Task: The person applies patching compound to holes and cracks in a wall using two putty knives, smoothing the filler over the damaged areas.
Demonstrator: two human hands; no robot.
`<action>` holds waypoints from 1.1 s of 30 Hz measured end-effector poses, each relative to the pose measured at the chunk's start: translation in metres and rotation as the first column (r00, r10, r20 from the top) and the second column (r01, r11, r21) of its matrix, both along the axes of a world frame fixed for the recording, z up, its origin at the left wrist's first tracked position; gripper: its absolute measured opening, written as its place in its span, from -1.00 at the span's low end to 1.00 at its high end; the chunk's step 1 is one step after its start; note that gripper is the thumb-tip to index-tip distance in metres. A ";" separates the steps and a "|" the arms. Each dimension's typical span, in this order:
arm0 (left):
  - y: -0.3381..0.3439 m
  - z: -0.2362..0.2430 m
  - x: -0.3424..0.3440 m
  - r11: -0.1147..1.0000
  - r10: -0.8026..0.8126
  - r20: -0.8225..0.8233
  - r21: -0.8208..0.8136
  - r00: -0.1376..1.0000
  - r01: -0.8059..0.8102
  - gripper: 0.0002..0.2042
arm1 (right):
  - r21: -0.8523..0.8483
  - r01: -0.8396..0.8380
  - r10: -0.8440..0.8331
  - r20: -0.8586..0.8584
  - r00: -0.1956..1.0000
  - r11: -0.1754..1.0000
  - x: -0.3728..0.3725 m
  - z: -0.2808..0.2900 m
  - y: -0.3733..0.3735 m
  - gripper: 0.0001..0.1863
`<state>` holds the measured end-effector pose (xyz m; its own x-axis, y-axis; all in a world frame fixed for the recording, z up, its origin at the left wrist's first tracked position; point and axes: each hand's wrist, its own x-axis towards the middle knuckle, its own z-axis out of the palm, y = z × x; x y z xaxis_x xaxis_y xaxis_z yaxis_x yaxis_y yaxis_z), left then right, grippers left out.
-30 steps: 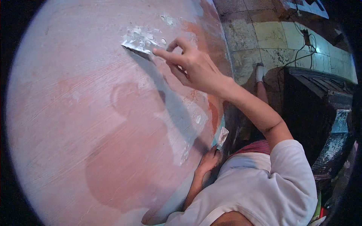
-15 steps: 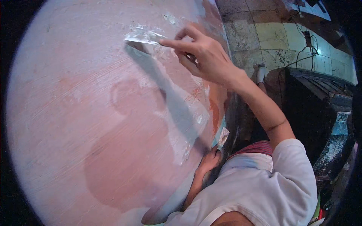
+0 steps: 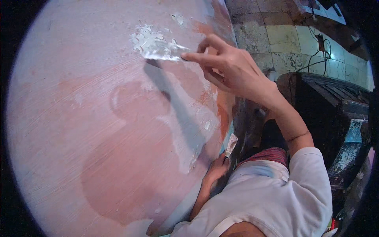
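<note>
My right hand (image 3: pixel 233 67) grips a metal putty knife (image 3: pixel 162 56), index finger stretched toward its blade, which lies at the lower edge of a rough white putty patch (image 3: pixel 148 37) on the pink, scuffed wall (image 3: pixel 71 130). Lower down, close to my body, my left hand (image 3: pixel 217 168) is closed on a second scraper (image 3: pixel 231 146) with pale putty on its blade. My shadow falls across the wall below the patch.
To the right is a worn tiled floor (image 3: pixel 284 39) with cables and a dark plug (image 3: pixel 321 43). A large black boxy object (image 3: pixel 323 98), paint-splattered on its side, stands beside me. A pale object (image 3: pixel 323 8) lies at the top right.
My right hand and the putty knife have moved right, first upward, then down to the patch's lower edge, uncovering more white putty. My left hand has stayed in about the same place.
</note>
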<state>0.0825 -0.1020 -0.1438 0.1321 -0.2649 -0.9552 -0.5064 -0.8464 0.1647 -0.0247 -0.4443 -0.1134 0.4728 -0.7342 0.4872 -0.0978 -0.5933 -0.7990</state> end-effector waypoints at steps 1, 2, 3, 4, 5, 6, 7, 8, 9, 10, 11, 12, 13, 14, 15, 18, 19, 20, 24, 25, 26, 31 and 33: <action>0.001 0.000 -0.001 1.000 -0.004 0.004 -0.002 1.000 0.004 -0.55 | -0.033 0.034 -0.033 0.042 0.999 0.999 0.003 0.004 -0.007 -0.59; 0.006 -0.004 -0.002 0.999 -0.044 0.050 0.002 0.998 0.044 -0.56 | -0.031 0.037 -0.036 0.042 0.998 0.999 0.008 0.005 -0.014 -0.59; 0.011 -0.008 -0.001 0.996 -0.085 0.096 0.008 0.992 0.084 -0.57 | -0.083 0.074 -0.068 0.078 0.995 0.994 0.016 0.006 -0.022 -0.59; 0.018 -0.011 0.001 0.996 -0.086 0.100 0.008 0.991 0.085 -0.57 | -0.134 0.111 -0.095 0.120 0.988 0.985 0.021 0.007 -0.029 -0.58; 0.023 -0.015 0.004 0.990 -0.129 0.093 -0.044 0.987 0.133 -0.57 | -0.134 0.112 -0.096 0.123 0.988 0.985 0.025 0.007 -0.033 -0.58; 0.030 -0.018 0.007 0.979 -0.172 0.089 -0.097 0.981 0.181 -0.57 | -0.149 0.113 -0.099 0.097 0.990 0.982 0.029 0.004 -0.036 -0.53; 0.019 -0.013 0.005 0.979 -0.173 0.085 -0.097 0.981 0.181 -0.57 | -0.165 0.111 -0.102 0.065 0.993 0.980 0.032 -0.001 -0.036 -0.47; 0.001 0.000 -0.002 0.994 -0.104 0.049 -0.035 0.993 0.106 -0.57 | -0.165 0.108 -0.099 0.063 0.993 0.980 0.032 -0.006 -0.032 -0.47; -0.008 0.006 -0.005 0.999 -0.033 0.017 0.029 0.999 0.033 -0.57 | -0.120 0.082 -0.076 0.051 0.996 0.989 0.029 -0.011 -0.025 -0.48; -0.007 0.007 -0.004 0.999 -0.028 0.016 0.031 0.999 0.028 -0.57 | -0.074 0.053 -0.049 0.042 0.998 0.996 0.027 -0.015 -0.016 -0.48; -0.007 0.007 -0.004 0.999 -0.034 0.034 0.017 0.999 0.033 -0.57 | -0.075 0.052 -0.049 0.041 0.998 0.996 0.024 -0.019 -0.007 -0.48; -0.008 0.008 -0.004 0.999 -0.040 0.052 0.004 0.998 0.039 -0.57 | -0.045 0.035 -0.035 -0.003 0.999 0.998 0.020 -0.022 0.002 -0.48; -0.009 0.008 -0.005 0.999 -0.040 0.051 0.004 0.998 0.040 -0.57 | -0.012 0.021 -0.021 -0.045 0.999 1.000 0.016 -0.028 0.011 -0.49; -0.011 0.010 -0.006 0.999 -0.044 0.063 0.000 0.997 0.044 -0.57 | 0.044 -0.001 0.002 -0.014 1.000 0.999 0.012 -0.032 0.016 -0.55; -0.012 0.010 -0.007 0.999 -0.049 0.077 -0.004 0.996 0.049 -0.56 | 0.044 0.000 0.001 -0.014 1.000 0.999 0.012 -0.035 0.016 -0.55; -0.005 0.007 -0.004 0.998 -0.063 0.084 0.010 0.994 0.063 -0.59 | 0.057 0.038 -0.041 0.042 0.998 0.998 0.011 -0.031 0.013 -0.56; -0.006 0.007 -0.004 0.998 -0.066 0.086 0.011 0.994 0.065 -0.59 | 0.045 0.067 -0.069 0.067 0.995 0.997 0.013 -0.026 0.005 -0.57; -0.007 0.006 -0.004 0.997 -0.071 0.065 0.014 0.995 0.070 -0.56 | 0.033 0.099 -0.101 0.089 0.991 0.995 0.015 -0.022 -0.004 -0.58; -0.007 0.004 -0.003 0.998 -0.040 0.014 0.045 0.999 0.039 -0.50 | -0.004 0.121 -0.119 0.185 0.975 0.993 0.041 -0.015 -0.024 -0.59; -0.004 0.003 -0.002 0.998 -0.038 0.016 0.045 0.999 0.037 -0.50 | -0.017 0.130 -0.124 0.202 0.971 0.991 0.047 -0.017 -0.025 -0.60; 0.001 0.001 -0.001 0.999 -0.050 0.029 0.007 0.998 0.050 -0.55 | -0.029 0.139 -0.129 0.219 0.967 0.990 0.052 -0.019 -0.024 -0.61; -0.009 0.005 -0.004 0.996 -0.086 0.052 0.009 0.995 0.086 -0.51 | 0.112 0.051 -0.071 0.183 0.981 0.992 0.047 -0.035 0.013 -0.58; 0.004 -0.005 0.001 0.995 -0.096 0.053 0.011 0.994 0.095 -0.52 | 0.101 0.080 -0.091 0.102 0.991 0.992 0.041 -0.041 0.026 -0.45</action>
<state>0.0839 -0.0982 -0.1484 0.1571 -0.2710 -0.9497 -0.5928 -0.7950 0.1288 0.0167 -0.4188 -0.1549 0.3558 -0.8158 0.4560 -0.0563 -0.5058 -0.8608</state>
